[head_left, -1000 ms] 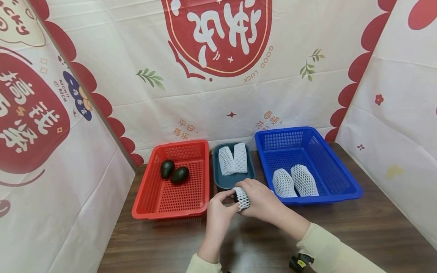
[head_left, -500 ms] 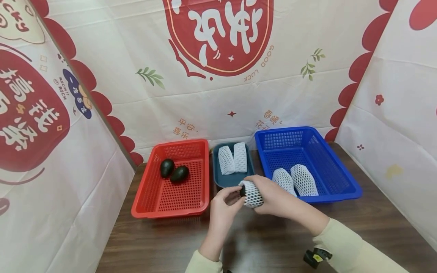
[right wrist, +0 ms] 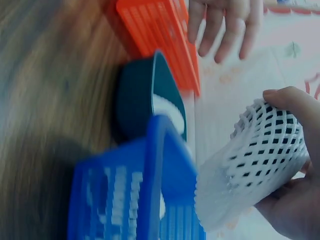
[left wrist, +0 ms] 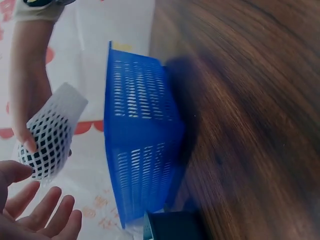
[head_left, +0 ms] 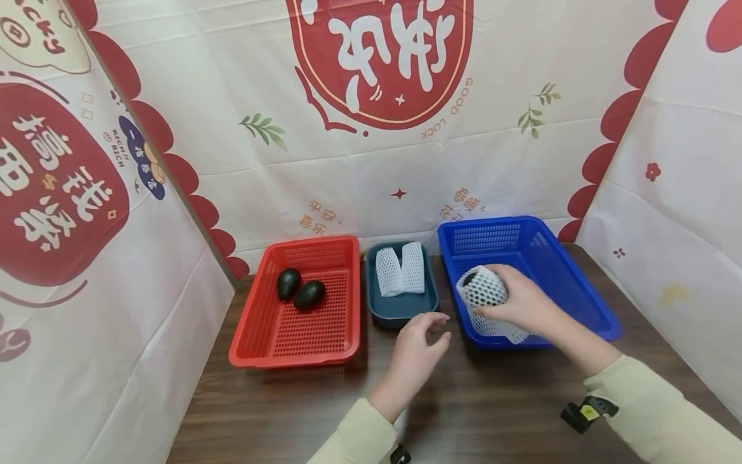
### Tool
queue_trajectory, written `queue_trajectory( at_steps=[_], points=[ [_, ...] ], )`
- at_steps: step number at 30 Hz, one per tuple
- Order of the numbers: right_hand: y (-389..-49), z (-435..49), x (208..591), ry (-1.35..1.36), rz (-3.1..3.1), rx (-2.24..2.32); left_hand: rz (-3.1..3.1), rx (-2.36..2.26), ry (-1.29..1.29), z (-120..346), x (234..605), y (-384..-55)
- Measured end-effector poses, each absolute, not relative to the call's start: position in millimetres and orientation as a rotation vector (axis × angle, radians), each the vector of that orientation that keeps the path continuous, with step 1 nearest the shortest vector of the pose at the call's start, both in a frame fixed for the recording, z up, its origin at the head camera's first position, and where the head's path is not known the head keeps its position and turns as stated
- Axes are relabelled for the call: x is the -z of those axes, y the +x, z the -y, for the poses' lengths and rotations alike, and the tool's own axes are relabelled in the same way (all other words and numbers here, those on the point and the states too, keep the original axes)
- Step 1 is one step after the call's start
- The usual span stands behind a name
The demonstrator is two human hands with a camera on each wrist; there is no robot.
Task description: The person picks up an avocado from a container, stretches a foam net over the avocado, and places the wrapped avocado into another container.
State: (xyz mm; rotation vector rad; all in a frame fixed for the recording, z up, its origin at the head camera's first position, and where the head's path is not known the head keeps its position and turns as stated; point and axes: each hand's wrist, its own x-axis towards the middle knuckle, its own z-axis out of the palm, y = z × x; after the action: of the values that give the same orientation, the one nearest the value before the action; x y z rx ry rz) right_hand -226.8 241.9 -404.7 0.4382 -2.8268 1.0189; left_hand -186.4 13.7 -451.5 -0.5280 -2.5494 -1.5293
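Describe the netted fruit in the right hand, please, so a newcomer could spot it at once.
Find the blue basket, right of the teal tray. Above its left part, the right hand grips the dark fruit in white netting. Only this netted piece is held aloft.

My right hand [head_left: 524,301] and the netted fruit [head_left: 485,291] it grips hide much of the white-netted pieces [head_left: 514,333] beneath them in the head view. Near my grip, the right wrist view cuts off the blurred blue basket [right wrist: 151,180]; the left wrist view crops my left hand [left wrist: 36,220].
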Motion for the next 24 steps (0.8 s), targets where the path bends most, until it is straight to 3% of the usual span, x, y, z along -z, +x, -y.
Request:
queue_trajectory(
  at_steps=[13, 24],
  points=[
    [-248.8, -313.0, 408.2, 0.171, 2.817, -0.870, 2.784, 0.690, -0.927, -59.0, 459.7, -209.2],
    [-257.3, -343.2, 413.1, 0.163, 2.869, -0.870, 2.821, 0.406, -1.007, -73.7, 466.5, -215.3]
  ],
)
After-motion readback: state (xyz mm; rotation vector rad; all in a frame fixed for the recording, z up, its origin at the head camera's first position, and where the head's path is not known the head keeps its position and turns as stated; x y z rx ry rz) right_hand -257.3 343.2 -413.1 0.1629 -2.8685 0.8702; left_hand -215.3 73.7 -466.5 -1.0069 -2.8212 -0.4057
